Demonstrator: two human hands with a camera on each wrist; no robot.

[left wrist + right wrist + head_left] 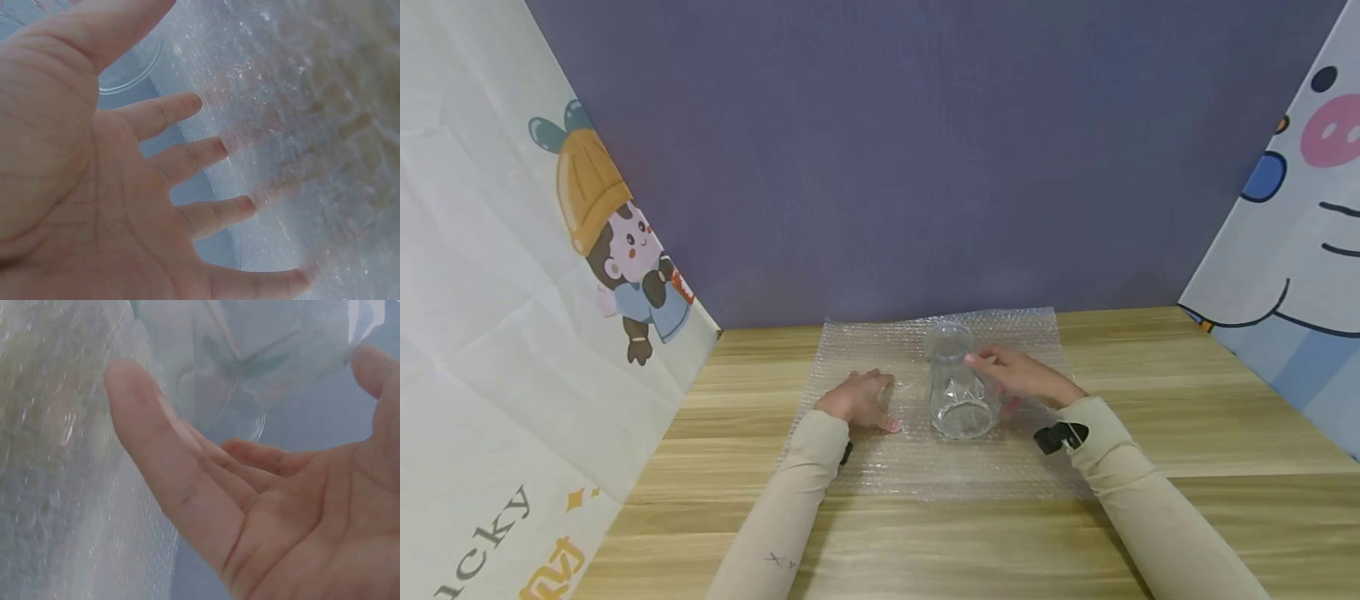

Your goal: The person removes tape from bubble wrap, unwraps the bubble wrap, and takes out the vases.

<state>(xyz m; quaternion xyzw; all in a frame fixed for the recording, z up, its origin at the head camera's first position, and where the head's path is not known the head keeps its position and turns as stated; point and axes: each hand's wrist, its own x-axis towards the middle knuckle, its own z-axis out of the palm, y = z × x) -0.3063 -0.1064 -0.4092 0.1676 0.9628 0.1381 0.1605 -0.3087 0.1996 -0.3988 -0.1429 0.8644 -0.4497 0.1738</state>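
A clear glass vase (964, 412) with a wide faceted base and a narrower flared neck stands on a sheet of bubble wrap (1022, 467). To its left, my left hand (861, 400) has its fingers spread, fingertips down at the bubble wrap; the left wrist view shows nothing in the palm. My right hand (1018, 375) is beside the vase on the right, one fingertip overlapping the glass near the neck in the head view. In the right wrist view its fingers (175, 469) are extended with a slight bend, the glass just beyond them and the palm empty.
The bubble wrap lies flat on a wood-grain table (985, 550), reaching the dark blue wall (887, 167) behind. A white cartoon-printed panel (490, 275) slopes up on the left, another printed panel (1300, 275) on the right.
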